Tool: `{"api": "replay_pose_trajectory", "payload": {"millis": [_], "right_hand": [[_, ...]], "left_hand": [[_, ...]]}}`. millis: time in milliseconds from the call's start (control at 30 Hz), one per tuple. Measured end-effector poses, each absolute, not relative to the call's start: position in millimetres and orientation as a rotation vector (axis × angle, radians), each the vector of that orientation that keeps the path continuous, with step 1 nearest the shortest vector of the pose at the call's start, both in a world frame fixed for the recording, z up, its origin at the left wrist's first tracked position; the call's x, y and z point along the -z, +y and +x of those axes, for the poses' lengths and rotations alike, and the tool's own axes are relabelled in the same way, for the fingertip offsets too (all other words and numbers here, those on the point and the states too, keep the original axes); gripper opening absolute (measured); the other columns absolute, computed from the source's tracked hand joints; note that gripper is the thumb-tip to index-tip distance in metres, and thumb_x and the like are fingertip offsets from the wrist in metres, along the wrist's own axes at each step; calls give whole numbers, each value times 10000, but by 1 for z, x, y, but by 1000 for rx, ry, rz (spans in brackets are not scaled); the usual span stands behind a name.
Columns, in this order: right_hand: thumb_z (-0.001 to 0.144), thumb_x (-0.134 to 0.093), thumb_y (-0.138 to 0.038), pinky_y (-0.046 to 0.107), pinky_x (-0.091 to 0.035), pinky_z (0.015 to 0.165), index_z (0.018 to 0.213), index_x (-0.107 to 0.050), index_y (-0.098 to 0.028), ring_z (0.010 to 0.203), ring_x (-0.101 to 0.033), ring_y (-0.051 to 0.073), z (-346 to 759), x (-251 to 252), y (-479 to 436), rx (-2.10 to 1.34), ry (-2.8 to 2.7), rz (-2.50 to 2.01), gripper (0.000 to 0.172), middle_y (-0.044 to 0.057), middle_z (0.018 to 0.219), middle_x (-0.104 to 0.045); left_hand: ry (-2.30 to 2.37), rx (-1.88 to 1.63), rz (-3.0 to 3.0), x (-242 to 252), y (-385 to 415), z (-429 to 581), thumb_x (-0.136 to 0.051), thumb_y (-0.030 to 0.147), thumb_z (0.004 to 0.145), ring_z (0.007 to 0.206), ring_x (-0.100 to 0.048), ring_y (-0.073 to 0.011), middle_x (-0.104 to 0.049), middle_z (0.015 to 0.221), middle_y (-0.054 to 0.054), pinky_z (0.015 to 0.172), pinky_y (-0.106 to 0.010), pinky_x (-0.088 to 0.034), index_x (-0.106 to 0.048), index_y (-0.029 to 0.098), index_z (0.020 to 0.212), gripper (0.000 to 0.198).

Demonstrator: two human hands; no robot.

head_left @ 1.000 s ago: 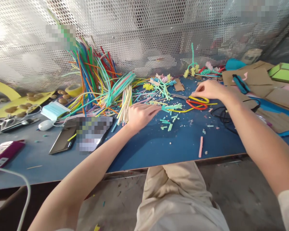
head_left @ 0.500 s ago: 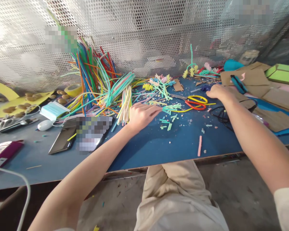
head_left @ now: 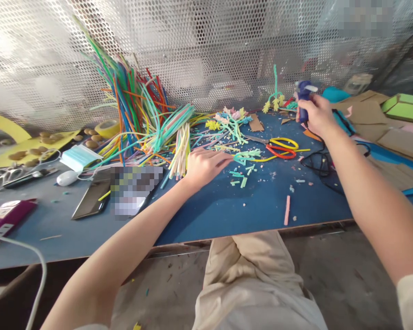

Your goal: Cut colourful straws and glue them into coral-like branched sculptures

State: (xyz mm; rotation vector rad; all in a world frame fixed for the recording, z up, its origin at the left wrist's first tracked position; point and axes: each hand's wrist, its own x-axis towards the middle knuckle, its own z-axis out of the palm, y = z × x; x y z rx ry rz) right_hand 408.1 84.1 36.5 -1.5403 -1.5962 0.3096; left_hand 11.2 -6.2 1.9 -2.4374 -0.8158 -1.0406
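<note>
My right hand is wrapped around a dark blue glue gun, raised above the table at the right. A white glue stick end pokes out of the gun, and its black cord trails down to the table. My left hand rests low over the middle of the table, fingers pressed together. Its fingertips pinch the near end of a mint-green pipe cleaner piece. Just beyond lie scissors with one yellow and one red handle. Short green pipe cleaner cuttings are scattered in front.
A large heap of coloured pipe cleaners stands back left, against a perforated metal screen. Phones, a mouse and a face mask lie left. Cardboard pieces cover the right. A pink stick lies near the front edge.
My right hand has lifted the glue gun off the table, bringing it upright and pulling its cord up. My left hand has stayed in place.
</note>
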Motion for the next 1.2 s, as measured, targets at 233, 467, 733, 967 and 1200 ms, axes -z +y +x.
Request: {"api": "replay_pose_trajectory", "payload": {"millis": [233, 467, 733, 967, 1200], "right_hand": [[997, -643, -491, 272, -540, 588, 1017, -656, -149, 601, -658, 160, 360, -55, 30, -1068, -1914, -766, 343, 62, 773, -714], [1022, -626, -505, 221, -482, 466, 977, -637, -166, 467, -582, 86, 342, -54, 15, -1238, -2140, -671, 342, 43, 816, -736], [885, -729, -671, 253, -489, 534, 919, -673, -202, 533, -612, 124, 334, -48, 15, -891, -2202, -928, 474, 23, 741, -733], [906, -740, -564, 255, -415, 560, 751, -727, -179, 553, -591, 132, 331, -45, 13, -606, -2290, -962, 415, 0, 585, -663], [902, -736, -563, 251, -391, 544, 795, -746, -182, 557, -556, 134, 328, -42, 14, -498, -2344, -898, 396, -4, 628, -682]], "left_hand": [[-835, 1045, -2439, 0, -3, 10, -685, 433, 1016, 687, -752, -119, -808, 778, 46, 674, -275, -489, -812, 291, 945, 203], [-883, 1009, -2480, 1, -4, 9, -674, 433, 1020, 694, -738, -126, -807, 795, 20, 684, -270, -494, -819, 295, 962, 209], [-910, 997, -2514, -1, -6, 10, -667, 451, 1020, 735, -765, -137, -819, 823, 19, 687, -271, -506, -816, 286, 967, 228], [-900, 1047, -2515, 0, -5, 8, -683, 441, 1013, 772, -774, -142, -820, 837, 21, 714, -267, -516, -816, 286, 958, 212], [-843, 1070, -2498, 0, -7, 11, -697, 439, 1006, 744, -778, -134, -817, 808, 33, 680, -277, -502, -817, 293, 955, 196]]}}
